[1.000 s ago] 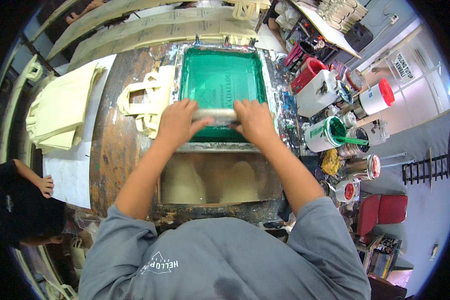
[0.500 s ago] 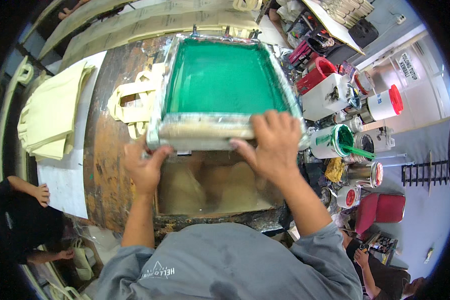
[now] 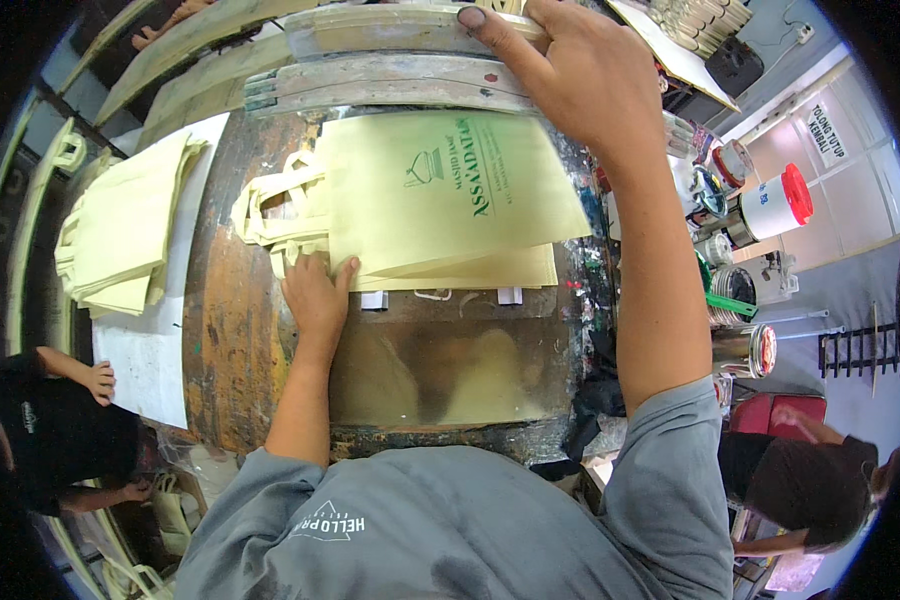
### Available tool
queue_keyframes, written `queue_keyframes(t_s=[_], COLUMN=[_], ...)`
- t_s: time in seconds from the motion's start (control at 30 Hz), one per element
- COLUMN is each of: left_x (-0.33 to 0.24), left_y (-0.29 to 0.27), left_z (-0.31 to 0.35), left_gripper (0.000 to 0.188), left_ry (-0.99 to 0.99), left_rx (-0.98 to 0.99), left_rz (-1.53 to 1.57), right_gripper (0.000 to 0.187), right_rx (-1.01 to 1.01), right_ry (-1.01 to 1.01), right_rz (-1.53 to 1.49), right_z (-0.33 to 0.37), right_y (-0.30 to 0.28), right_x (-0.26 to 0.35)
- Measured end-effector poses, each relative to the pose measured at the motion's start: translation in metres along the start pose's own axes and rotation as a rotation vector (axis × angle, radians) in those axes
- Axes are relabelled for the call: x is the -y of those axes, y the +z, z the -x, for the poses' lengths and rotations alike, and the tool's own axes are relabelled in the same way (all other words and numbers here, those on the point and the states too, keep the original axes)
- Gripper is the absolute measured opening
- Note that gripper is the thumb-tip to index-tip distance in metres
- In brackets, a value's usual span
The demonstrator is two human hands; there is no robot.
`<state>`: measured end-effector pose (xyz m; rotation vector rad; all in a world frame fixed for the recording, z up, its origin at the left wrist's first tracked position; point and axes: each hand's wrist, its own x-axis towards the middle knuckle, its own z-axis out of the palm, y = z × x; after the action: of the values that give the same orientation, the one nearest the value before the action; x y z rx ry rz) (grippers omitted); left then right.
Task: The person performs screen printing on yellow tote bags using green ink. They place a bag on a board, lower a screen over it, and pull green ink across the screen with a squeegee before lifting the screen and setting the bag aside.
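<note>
1. The table (image 3: 230, 340) is worn and paint-stained; it fills the middle of the view in front of me.
2. The frame (image 3: 390, 60) stands tilted up at the table's far edge, its wooden rails facing me.
3. The bag (image 3: 450, 195), pale yellow with a green print, lies flat on the table on top of other bags, handles (image 3: 270, 215) toward my left.
4. The stack (image 3: 120, 235) of unprinted bags lies on white paper, left of the table and well apart from the bag.
5. My right hand (image 3: 570, 70) is closed around the frame's top rail, fingers wrapped over it.
6. My left hand (image 3: 315, 295) lies open and flat, fingertips pressing the bag's near left corner beside the handles.
7. A white jar (image 3: 775, 200) with a red lid sits among tins at my right.
</note>
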<state>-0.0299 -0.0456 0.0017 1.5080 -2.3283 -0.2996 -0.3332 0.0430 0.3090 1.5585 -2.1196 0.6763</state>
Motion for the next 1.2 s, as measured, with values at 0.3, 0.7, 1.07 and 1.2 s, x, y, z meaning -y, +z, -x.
queue_keyframes(t_s=[0.3,0.7,1.07,1.2], left_x=[-0.026,0.251,-0.122,-0.111], left_y=[-0.049,-0.255,0.043,0.038], left_z=[-0.073,-0.129,0.055,0.050], left_gripper=[0.036,0.053,0.093,0.099], left_ry=[0.118,-0.240,0.730,0.737], left_rx=[-0.147,-0.349,0.240,0.270], left_rz=[0.326,0.014,-0.061,0.021], right_gripper=[0.078,0.080,0.087,0.086], right_rx=[-0.066,-0.053,0.335,0.384], right_ry=[-0.053,-0.045,0.020,0.043], right_rz=[0.056,0.085,0.050,0.044], right_z=[0.001,-0.002,-0.025,-0.015], right_y=[0.007,-0.002,-0.021,-0.018], right_x=[-0.006,-0.002,0.002,0.002])
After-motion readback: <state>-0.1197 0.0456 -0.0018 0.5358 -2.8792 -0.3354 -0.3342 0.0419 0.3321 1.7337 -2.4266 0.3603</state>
